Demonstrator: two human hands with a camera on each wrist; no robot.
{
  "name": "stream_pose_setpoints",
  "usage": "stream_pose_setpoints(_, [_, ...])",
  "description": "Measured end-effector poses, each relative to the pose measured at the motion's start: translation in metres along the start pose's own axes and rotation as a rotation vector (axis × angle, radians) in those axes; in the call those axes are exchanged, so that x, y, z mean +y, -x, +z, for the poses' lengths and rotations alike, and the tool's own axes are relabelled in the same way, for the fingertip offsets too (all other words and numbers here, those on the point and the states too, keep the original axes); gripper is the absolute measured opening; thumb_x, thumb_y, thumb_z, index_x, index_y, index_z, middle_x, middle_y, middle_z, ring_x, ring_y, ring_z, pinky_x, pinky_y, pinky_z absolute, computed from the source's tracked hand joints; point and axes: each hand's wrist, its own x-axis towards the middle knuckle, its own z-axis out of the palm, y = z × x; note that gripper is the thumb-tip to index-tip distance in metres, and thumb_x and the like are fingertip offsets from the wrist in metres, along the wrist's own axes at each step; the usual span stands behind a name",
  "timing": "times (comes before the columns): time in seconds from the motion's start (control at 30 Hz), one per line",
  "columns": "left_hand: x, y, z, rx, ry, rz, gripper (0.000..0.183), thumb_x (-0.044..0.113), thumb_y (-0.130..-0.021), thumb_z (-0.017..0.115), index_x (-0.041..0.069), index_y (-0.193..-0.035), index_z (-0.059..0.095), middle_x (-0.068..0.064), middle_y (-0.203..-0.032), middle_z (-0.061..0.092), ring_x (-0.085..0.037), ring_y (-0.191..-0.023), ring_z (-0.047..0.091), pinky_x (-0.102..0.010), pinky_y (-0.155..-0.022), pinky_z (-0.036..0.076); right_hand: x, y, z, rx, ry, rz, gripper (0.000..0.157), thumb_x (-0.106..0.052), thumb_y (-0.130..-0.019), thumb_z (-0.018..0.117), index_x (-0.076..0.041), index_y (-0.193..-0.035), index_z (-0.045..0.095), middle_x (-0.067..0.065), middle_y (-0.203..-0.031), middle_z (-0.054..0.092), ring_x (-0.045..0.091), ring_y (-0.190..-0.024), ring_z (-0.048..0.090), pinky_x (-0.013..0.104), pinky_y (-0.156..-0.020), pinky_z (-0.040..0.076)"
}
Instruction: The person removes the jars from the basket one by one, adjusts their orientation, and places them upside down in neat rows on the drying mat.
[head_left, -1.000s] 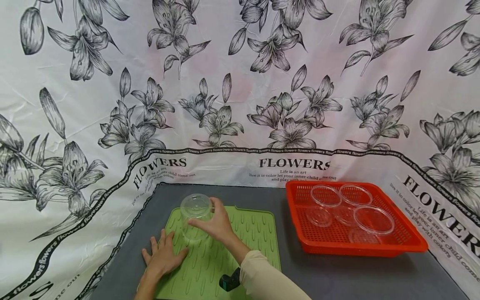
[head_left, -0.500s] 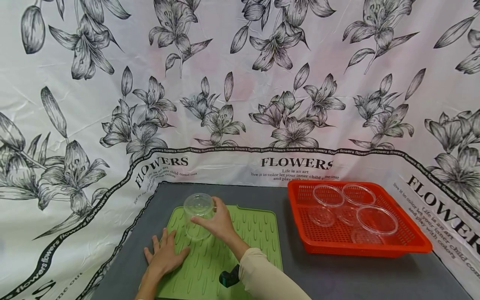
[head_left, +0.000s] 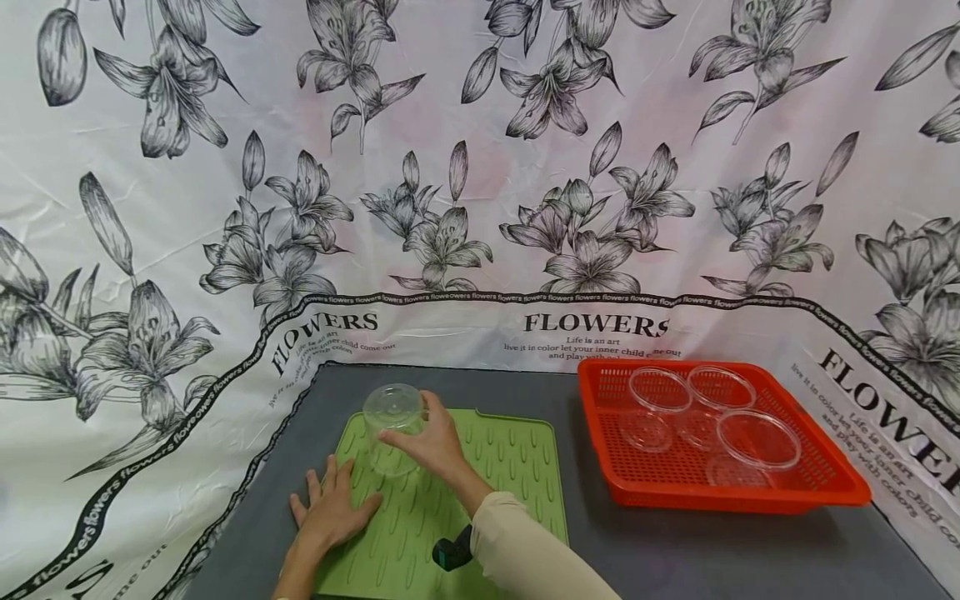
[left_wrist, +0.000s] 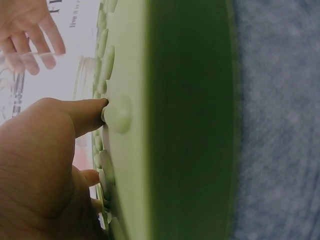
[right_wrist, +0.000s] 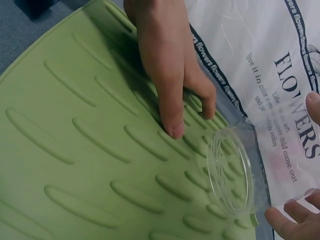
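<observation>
Hands first, head view: the right hand (head_left: 435,446) is gripping a clear cup (head_left: 386,417) from its right side, and the cup is sitting over the far left part of a green mat (head_left: 517,500). The left hand (head_left: 330,512) isn't holding anything; it's resting with fingers spread along the mat's left side, just nearer than the cup. I'm guessing it's steadying the mat. Side grip is making sense to me too, since it's leaving both ends of the cup uncovered. Off to the right, well apart from the mat, a red basket (head_left: 720,496) is standing on the grey table (head_left: 652,550) and holding three more clear cups (head_left: 656,412), two far and one nearer, wide rims facing up. Red mesh is showing right through them, so they're looking unfilled.

Left wrist cam: the left thumb is pressing the mat by a raised bump, while the right hand's fingers are hanging farther off. Glare is washing out the cup, so I'm not making out much there.

Right wrist cam: the cup's ringed end is facing the mat, left fingers are touching the mat beside it, and only some right fingertips are showing. Just mat and flower curtain (right_wrist: 230,50) are showing through the cup. Can't tell if it's touching the mat.
</observation>
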Motion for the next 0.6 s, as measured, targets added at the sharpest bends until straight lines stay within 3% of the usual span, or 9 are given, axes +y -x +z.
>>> stream_pose_setpoints(0.3, [0.0003,0.0011,0.0003,0.005,0.009,0.002,0.097,0.061,-0.093,0.06,0.003,-0.161,0.021,-0.031,-0.167,-0.005,-0.063,-0.148,-0.014,-0.085,-0.107,-0.015,-0.0043,-0.0012,0.0055,-0.009,0.024,0.005,0.095,-0.048,-0.082,0.083,-0.01,-0.156,0.036,0.015,-0.148,0.052,0.035,-0.132,0.055,0.054,-0.097,0.054])
stream_pose_setpoints(0.6, [-0.0066,-0.003,0.0036,-0.004,0.02,-0.001,0.103,0.067,-0.091,0.059,0.004,-0.162,0.019,-0.03,-0.167,-0.007,-0.062,-0.148,-0.016,-0.084,-0.106,-0.018,-0.005,-0.0022,0.0074,-0.049,0.037,0.004,0.1,-0.048,-0.084,0.081,-0.008,-0.159,0.029,0.017,-0.157,0.043,0.037,-0.139,0.049,0.057,-0.106,0.049])
